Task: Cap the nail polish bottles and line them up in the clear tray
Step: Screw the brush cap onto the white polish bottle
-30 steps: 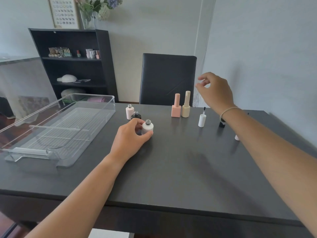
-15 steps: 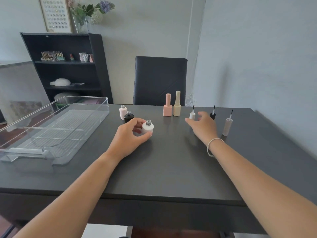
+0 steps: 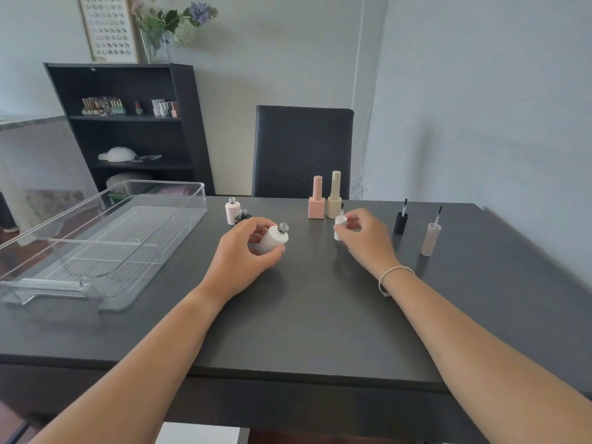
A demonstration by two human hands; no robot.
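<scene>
The white bottle (image 3: 273, 239) sits tilted in my left hand (image 3: 245, 254), fingers and thumb curled round its body, its bare threaded neck now leaning toward my right hand; half a second ago it stood upright on the table (image 3: 304, 315) under the same grip. My right hand (image 3: 365, 238), which was only reaching then, has closed its fingertips on the white cap (image 3: 339, 226), brush end pointing up. Bottle and cap are near each other but still apart, so the first capping looks ready to begin. Beyond my left hand two more open bottles, a pink bottle (image 3: 232, 212) and a black bottle (image 3: 242, 216), wait; to the right of my right hand stand a black cap (image 3: 400, 221) and a beige cap (image 3: 430, 237). The clear tray (image 3: 105, 238), left of my left hand, holds no bottles yet.
</scene>
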